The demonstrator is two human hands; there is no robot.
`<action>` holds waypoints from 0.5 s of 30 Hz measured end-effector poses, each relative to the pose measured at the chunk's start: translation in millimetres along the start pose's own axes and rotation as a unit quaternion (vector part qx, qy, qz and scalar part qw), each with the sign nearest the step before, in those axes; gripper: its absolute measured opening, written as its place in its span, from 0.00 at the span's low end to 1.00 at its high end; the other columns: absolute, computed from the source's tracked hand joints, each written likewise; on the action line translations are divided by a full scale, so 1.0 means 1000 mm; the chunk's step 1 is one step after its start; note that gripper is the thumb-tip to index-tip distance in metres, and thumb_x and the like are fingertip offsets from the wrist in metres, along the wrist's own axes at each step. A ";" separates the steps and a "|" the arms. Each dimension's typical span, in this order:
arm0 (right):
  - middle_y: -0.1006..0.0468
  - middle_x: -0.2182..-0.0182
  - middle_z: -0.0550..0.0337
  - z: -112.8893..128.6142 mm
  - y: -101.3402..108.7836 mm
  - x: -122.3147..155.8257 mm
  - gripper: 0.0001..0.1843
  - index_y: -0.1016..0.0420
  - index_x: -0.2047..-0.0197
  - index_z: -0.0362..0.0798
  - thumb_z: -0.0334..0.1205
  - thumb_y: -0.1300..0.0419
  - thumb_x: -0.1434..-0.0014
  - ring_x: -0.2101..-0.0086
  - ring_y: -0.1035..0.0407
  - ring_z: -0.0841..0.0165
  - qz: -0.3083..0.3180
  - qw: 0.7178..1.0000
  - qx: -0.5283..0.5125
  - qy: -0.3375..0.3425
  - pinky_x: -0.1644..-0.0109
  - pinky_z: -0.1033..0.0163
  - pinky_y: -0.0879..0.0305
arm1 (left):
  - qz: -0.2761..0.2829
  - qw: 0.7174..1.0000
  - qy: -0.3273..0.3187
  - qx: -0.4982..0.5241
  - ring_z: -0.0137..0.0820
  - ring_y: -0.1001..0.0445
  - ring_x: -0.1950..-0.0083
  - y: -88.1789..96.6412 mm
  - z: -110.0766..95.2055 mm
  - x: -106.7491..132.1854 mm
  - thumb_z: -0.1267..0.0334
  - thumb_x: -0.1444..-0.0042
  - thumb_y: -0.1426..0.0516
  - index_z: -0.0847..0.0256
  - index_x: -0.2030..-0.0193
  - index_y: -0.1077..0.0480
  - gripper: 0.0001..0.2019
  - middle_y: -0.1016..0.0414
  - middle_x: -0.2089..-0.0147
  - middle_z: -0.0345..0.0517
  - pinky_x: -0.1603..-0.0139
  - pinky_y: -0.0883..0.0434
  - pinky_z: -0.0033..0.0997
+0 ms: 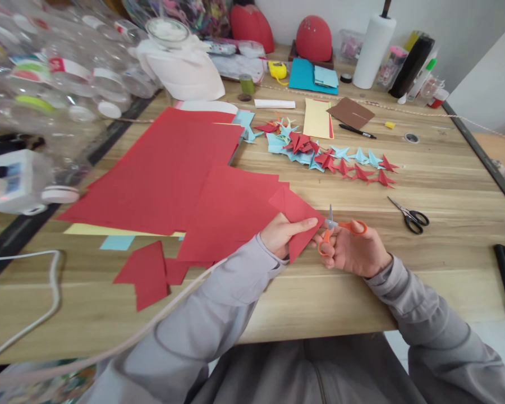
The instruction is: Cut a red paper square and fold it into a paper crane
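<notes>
Past grey sleeves (225, 286), paper (299, 206) is clamped in left hand (283, 233), scissors (330, 224) in right hand (356, 251), cutting seemingly unfinished, one-o'clock birds (326, 161) folded.

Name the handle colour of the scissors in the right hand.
The handles are orange, seen best in the head view.

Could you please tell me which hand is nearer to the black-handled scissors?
Right. The right hand, in the orange-handled scissors, is just left of the black-handled scissors; the left hand, gripping red paper, is farther left.
</notes>
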State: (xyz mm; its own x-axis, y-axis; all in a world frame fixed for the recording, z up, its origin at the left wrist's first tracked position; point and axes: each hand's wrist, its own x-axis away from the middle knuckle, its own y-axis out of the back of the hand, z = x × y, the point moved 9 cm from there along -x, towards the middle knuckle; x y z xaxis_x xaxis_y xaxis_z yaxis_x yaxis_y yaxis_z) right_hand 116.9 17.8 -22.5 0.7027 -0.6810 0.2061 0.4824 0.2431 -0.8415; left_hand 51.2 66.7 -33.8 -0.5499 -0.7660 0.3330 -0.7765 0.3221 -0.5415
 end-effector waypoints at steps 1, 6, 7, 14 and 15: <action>0.28 0.73 0.59 0.000 -0.001 0.000 0.22 0.30 0.64 0.42 0.56 0.41 0.48 0.71 0.34 0.70 0.001 1.000 0.000 0.001 0.65 0.62 0.38 | -0.002 1.000 0.001 0.000 0.28 0.26 0.76 0.000 0.000 0.000 0.60 0.58 0.33 0.68 0.69 0.24 0.13 0.22 0.73 0.50 0.75 0.28 0.25; 0.29 0.72 0.59 0.000 -0.002 0.000 0.21 0.31 0.64 0.43 0.54 0.38 0.50 0.72 0.35 0.71 0.002 1.000 -0.009 0.005 0.65 0.63 0.38 | -0.005 1.000 -0.005 0.002 0.30 0.25 0.76 0.001 -0.002 0.001 0.60 0.60 0.33 0.69 0.69 0.24 0.14 0.21 0.70 0.53 0.74 0.27 0.27; 0.29 0.72 0.59 0.000 -0.002 0.001 0.21 0.31 0.63 0.43 0.53 0.37 0.51 0.71 0.35 0.71 0.001 1.000 -0.012 0.005 0.65 0.63 0.39 | -0.009 1.000 -0.011 -0.001 0.30 0.25 0.76 0.001 -0.004 0.002 0.59 0.59 0.33 0.69 0.69 0.25 0.14 0.21 0.69 0.54 0.74 0.27 0.27; 0.31 0.73 0.62 -0.002 -0.010 0.004 0.20 0.31 0.62 0.43 0.51 0.36 0.49 0.73 0.36 0.73 0.017 1.000 0.008 0.000 0.67 0.65 0.40 | 0.002 0.997 -0.049 -0.054 0.32 0.25 0.76 0.000 -0.015 0.004 0.56 0.60 0.33 0.69 0.71 0.25 0.16 0.23 0.75 0.50 0.75 0.28 0.28; 0.30 0.73 0.62 -0.002 -0.011 0.004 0.20 0.31 0.62 0.43 0.51 0.36 0.49 0.73 0.36 0.74 0.017 1.000 0.008 0.000 0.67 0.66 0.40 | 0.011 0.997 -0.050 -0.058 0.32 0.25 0.76 -0.002 -0.016 0.004 0.55 0.59 0.33 0.70 0.72 0.25 0.16 0.23 0.75 0.51 0.75 0.28 0.28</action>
State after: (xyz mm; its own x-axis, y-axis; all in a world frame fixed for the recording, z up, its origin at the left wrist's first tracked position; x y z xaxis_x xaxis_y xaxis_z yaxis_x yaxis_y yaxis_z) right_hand 113.6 11.4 -13.7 0.7189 -0.6720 0.1776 0.4668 0.2773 -0.8398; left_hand 45.4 72.0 -19.1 -0.5379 -0.8083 0.2395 -0.7981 0.3968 -0.4533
